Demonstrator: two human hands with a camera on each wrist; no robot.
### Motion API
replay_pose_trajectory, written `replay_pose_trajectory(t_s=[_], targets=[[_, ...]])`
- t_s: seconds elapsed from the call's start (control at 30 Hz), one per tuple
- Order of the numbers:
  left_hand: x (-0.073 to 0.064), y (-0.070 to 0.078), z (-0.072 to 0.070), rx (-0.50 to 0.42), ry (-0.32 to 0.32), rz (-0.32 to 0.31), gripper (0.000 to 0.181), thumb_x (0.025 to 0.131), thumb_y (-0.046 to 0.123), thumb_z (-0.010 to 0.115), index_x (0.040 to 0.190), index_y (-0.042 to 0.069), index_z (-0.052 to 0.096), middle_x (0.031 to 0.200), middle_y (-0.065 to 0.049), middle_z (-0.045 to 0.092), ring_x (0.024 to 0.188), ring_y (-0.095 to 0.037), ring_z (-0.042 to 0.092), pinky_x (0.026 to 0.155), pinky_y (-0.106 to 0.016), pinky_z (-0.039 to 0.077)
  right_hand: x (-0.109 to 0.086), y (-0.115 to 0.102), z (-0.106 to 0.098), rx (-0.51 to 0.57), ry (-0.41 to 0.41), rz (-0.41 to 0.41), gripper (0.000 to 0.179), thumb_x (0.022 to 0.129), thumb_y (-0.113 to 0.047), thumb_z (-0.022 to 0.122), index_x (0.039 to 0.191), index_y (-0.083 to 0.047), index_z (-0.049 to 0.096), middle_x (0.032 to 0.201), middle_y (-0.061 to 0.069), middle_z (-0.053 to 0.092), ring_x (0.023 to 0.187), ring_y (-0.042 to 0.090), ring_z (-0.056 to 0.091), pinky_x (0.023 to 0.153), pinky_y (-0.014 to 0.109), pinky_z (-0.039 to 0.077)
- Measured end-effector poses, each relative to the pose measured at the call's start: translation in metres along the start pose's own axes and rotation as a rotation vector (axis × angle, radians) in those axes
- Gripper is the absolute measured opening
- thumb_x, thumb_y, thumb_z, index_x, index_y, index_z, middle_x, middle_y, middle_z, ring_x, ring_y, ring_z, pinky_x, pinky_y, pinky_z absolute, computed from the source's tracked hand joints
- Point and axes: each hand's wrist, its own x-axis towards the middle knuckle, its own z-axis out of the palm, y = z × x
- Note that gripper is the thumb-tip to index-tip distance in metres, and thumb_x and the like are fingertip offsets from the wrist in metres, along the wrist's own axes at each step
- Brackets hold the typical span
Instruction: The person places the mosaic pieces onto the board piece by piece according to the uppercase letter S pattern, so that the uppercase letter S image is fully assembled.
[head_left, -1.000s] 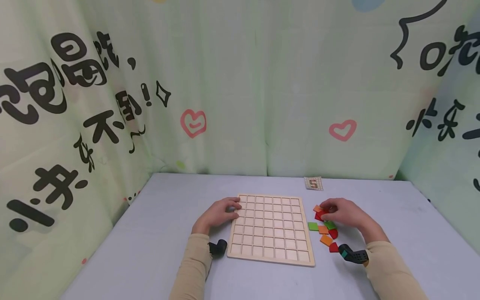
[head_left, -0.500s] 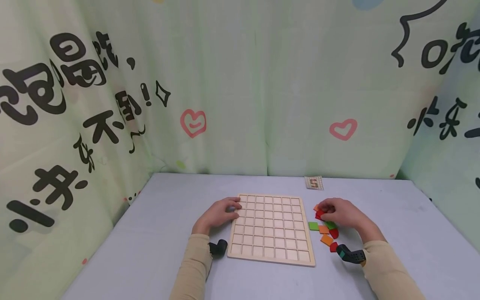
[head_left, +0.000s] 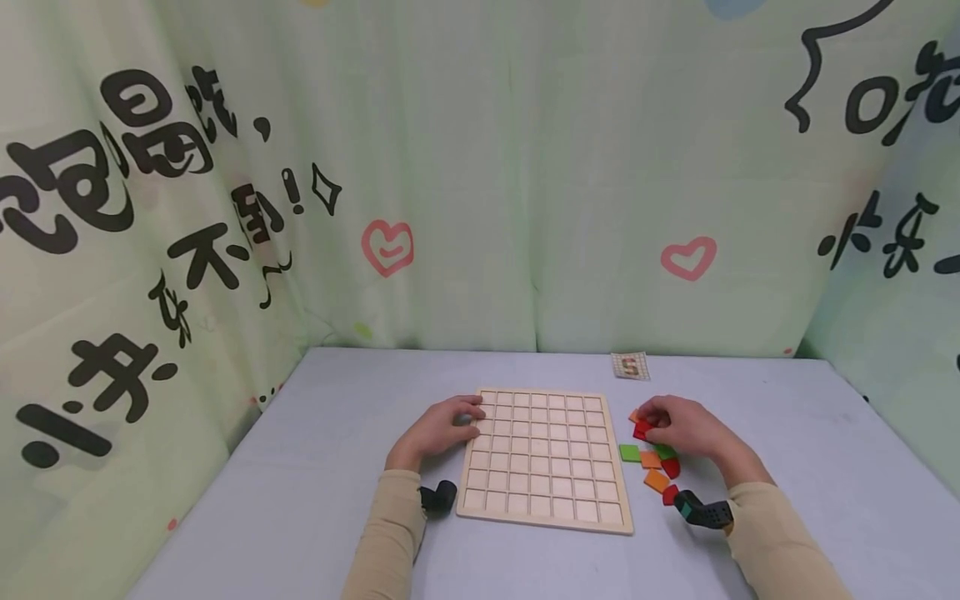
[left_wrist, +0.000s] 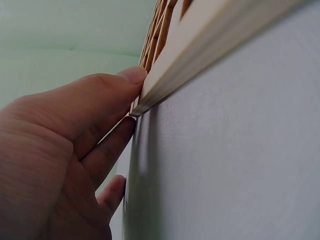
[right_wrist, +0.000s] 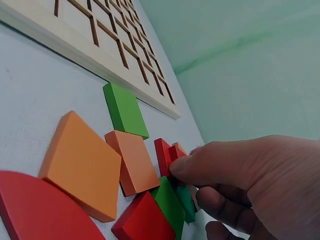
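Note:
A pale wooden grid board [head_left: 540, 447] lies flat on the table. My left hand [head_left: 438, 433] rests at its left edge; in the left wrist view the thumb [left_wrist: 132, 75] touches the frame and the other fingers lie along its side. My right hand [head_left: 688, 427] is over a loose group of coloured blocks to the right of the board. In the right wrist view its thumb presses on a small red block [right_wrist: 176, 151], with the index finger mostly hidden behind. Beside it sit another red block [right_wrist: 162, 156] and a dark green one [right_wrist: 186, 202].
Nearer blocks include a light green one [right_wrist: 125, 110] against the board, an orange one [right_wrist: 82, 165] and a red rounded one [right_wrist: 45, 210]. A small printed grid card [head_left: 630, 366] lies near the table's far edge. A patterned curtain [head_left: 480, 183] hangs behind.
Both hands stay nearly in place. The right hand's fingers remain at the red block, and the blocks and board look unmoved apart from a slight shift of the head view.

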Motion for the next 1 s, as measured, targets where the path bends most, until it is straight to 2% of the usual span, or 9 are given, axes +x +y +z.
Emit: replay_pose_trajectory(t_s=[0.27,0.47,0.67,0.9,1.0], targets=[[0.001,-0.001,0.0,-0.005,0.0,0.01,0.025,0.09,0.012,0.068,0.114,0.006,0.07,0.144,-0.004,0.051,0.139,-0.026,0.039,0.115,-0.043,0.031,0.002,0.002,0.0,-0.003,0.007,0.035,0.033,0.086,-0.018,0.074,0.109,0.003,0.063,0.096,0.008,0.062,0.088,0.024,0.054,0.075,0.037,0.054],[0.001,0.0,0.0,-0.016,-0.005,-0.001,0.025,0.09,0.012,0.067,0.114,0.006,0.069,0.144,-0.004,0.051,0.14,-0.026,0.038,0.115,-0.043,0.031,0.004,0.0,-0.001,-0.02,0.026,0.012,0.03,0.087,-0.015,0.073,0.109,0.002,0.063,0.096,0.009,0.062,0.088,0.025,0.054,0.077,0.039,0.055],[0.001,-0.001,0.0,-0.009,-0.002,-0.004,0.025,0.089,0.012,0.068,0.114,0.006,0.07,0.144,-0.004,0.051,0.139,-0.026,0.038,0.115,-0.044,0.031,0.008,-0.015,-0.001,-0.006,0.031,-0.029,0.029,0.088,-0.015,0.071,0.109,0.002,0.062,0.093,0.007,0.063,0.085,0.022,0.056,0.076,0.037,0.056],[0.0,-0.001,0.001,-0.017,-0.001,-0.016,0.025,0.089,0.012,0.068,0.114,0.007,0.069,0.144,-0.004,0.052,0.139,-0.026,0.039,0.115,-0.043,0.031,0.019,-0.033,0.011,0.038,0.015,-0.042,0.029,0.088,-0.016,0.072,0.112,-0.002,0.063,0.099,0.008,0.064,0.089,0.023,0.058,0.074,0.032,0.057],[-0.001,0.0,0.0,-0.021,0.002,-0.017,0.025,0.089,0.011,0.068,0.113,0.006,0.07,0.144,-0.004,0.052,0.139,-0.026,0.039,0.115,-0.043,0.031,0.025,-0.039,0.015,0.047,0.024,-0.075,0.028,0.088,-0.016,0.071,0.112,-0.002,0.064,0.099,0.007,0.065,0.089,0.023,0.059,0.072,0.032,0.056]])
